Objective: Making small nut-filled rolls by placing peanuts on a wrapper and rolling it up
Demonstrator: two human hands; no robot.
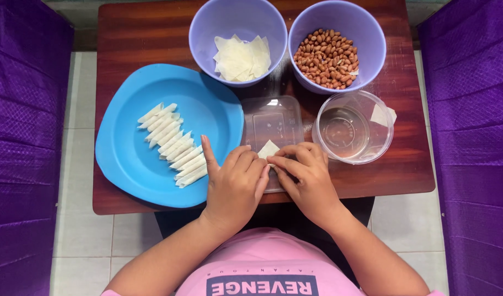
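A small pale wrapper sheet (pixel 269 149) lies on a clear plastic lid (pixel 272 123) at the near middle of the table. Only its far corner shows, a cream-white triangle pointing away; the rest is hidden under fingers. The left hand (pixel 235 183) covers its left side, fingers curled over it and forefinger stretched out toward the far side. The right hand (pixel 304 174) presses on its right side, fingertips bent inward and meeting the left hand's over the sheet.
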